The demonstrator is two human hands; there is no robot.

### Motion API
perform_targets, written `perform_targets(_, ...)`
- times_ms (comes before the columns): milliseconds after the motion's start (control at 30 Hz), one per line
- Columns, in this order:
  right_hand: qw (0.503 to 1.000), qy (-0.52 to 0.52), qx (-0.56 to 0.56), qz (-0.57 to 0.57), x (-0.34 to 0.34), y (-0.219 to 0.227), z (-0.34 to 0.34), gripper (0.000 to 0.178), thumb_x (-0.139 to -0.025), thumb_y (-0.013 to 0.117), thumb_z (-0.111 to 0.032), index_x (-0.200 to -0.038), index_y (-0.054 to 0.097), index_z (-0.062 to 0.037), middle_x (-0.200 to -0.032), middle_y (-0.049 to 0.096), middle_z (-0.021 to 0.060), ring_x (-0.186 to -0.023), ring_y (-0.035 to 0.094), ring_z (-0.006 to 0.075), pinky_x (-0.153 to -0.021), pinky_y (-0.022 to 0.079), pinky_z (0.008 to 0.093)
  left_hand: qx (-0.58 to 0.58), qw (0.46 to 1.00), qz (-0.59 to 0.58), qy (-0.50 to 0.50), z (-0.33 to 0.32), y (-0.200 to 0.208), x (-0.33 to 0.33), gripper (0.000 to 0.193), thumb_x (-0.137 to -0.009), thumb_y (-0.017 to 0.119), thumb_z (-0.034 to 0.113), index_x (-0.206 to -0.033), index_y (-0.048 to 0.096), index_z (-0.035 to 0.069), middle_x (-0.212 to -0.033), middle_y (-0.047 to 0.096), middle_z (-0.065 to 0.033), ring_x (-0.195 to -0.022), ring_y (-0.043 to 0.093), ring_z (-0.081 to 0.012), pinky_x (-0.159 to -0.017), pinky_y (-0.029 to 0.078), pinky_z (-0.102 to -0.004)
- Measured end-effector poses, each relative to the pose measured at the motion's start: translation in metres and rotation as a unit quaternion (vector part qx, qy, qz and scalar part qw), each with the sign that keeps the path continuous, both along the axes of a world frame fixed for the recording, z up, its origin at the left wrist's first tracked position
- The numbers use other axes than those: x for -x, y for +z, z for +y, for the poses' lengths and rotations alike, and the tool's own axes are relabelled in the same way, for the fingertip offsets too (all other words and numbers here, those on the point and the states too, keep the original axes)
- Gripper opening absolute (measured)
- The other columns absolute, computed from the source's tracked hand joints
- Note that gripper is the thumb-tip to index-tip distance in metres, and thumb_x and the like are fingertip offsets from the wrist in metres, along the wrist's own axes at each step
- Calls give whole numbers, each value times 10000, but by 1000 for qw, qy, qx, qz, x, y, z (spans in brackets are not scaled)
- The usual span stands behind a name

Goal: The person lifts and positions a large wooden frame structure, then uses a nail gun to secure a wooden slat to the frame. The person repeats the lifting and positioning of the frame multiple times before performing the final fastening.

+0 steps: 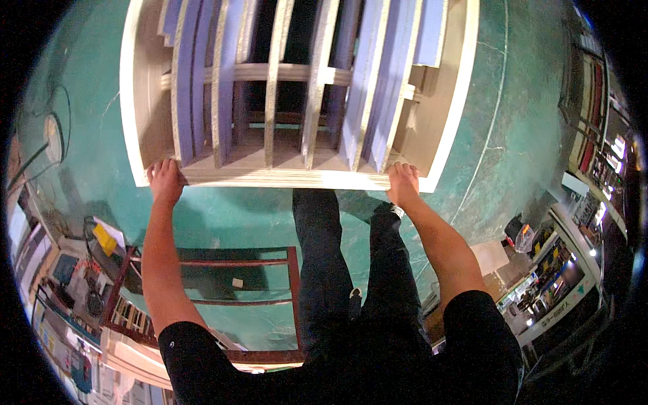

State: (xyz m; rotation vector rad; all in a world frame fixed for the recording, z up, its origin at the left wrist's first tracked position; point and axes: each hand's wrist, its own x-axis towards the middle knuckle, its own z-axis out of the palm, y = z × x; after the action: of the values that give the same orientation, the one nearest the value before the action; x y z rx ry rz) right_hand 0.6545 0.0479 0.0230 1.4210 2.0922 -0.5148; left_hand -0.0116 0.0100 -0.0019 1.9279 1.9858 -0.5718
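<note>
A large pale wooden box frame spans the upper middle, its near edge toward me. Inside it several upright panels with bluish-purple faces and pale edges run from near to far, with gaps between them. A pale crossbar passes between the panels. My left hand is closed over the frame's near left corner, fingers curled over the rim. Near the right corner, my right hand grips the same edge in a similar way. My thumbs are hidden, and the frame's far end lies outside the view.
Green floor with pale lines surrounds the frame. A dark reddish frame lies by my legs on the left. A round-based stand is at far left. Cluttered equipment lines the right, and a yellow item sits at left.
</note>
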Motion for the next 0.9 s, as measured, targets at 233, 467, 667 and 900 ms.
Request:
perform_targets(233,1000,7,24,1,-6,0,5,483,-711,792,-229,-1139,627,-79,-1197,584,113,-1197,540,322,-1078,367,496,16,999,28,-15,-1,-3,-2,404,-799,698,148,-1176,573,78,-1209,579,-93,-1268,513,-307,-1139,322,-530)
perform_targets(467,1000,-11,10,-8,-1,0,1,457,-751,765,-182,-1166,604,-78,-1199,588,115,-1220,531,326,-1089,357,531,60,991,108,45,6,5,-22,488,-871,668,171,-1324,510,82,-1374,545,-75,-1358,477,-293,-1188,289,-554)
perform_targets(667,986,-144,-83,22,30,23,-31,525,-812,699,-129,-1312,557,-57,-1353,546,188,-1344,465,364,-1128,304,587,-117,967,78,213,-67,-40,-104,1066,-726,875,411,-1543,322,9,-1580,335,-306,-1474,321,-452,-1166,334,-545)
perform_targets(900,901,-366,129,195,73,98,-116,448,-829,741,-301,-1176,636,-39,-1293,606,217,-1158,623,407,-930,520,494,236,784,-456,347,-79,31,-396,402,-921,670,225,-1274,654,33,-1113,739,-147,-968,712,-290,-878,539,-397)
